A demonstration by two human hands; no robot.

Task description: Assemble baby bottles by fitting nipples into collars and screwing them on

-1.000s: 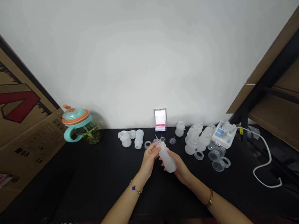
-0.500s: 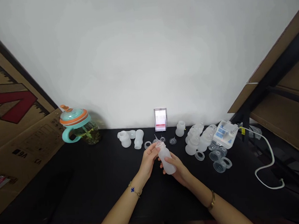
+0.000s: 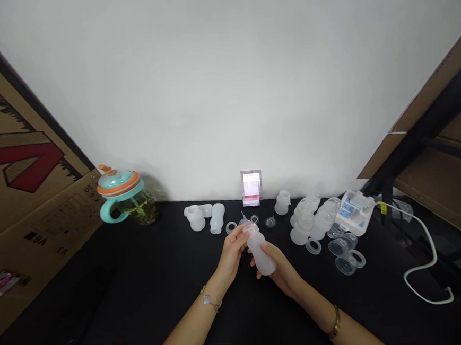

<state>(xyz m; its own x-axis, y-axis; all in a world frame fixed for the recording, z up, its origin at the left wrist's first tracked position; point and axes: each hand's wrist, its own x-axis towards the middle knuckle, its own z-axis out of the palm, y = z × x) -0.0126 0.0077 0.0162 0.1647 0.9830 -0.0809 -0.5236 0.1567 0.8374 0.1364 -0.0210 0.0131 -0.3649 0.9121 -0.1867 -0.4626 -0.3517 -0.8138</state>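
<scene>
Over the middle of the black table [image 3: 151,274] both my hands hold a frosted white bottle [image 3: 260,251], tilted with its neck up and to the left. My right hand [image 3: 280,268] cups the bottle's base and lower body from below. My left hand [image 3: 232,252] pinches the neck and rim with its fingertips. Whether a small part sits on the rim I cannot make out.
A row of white bottles [image 3: 217,217] and clear rings [image 3: 231,227] lies behind the hands. More bottles [image 3: 308,219], clear cups [image 3: 343,262] and a white device [image 3: 355,211] with a cord [image 3: 425,263] are at the right. A teal-lidded jug [image 3: 124,199] and cardboard boxes [image 3: 19,173] stand left.
The view has shifted slightly, so everything sits a little lower and to the right. Both hands keep the same hold on the bottle, with my left fingers working at its neck.
</scene>
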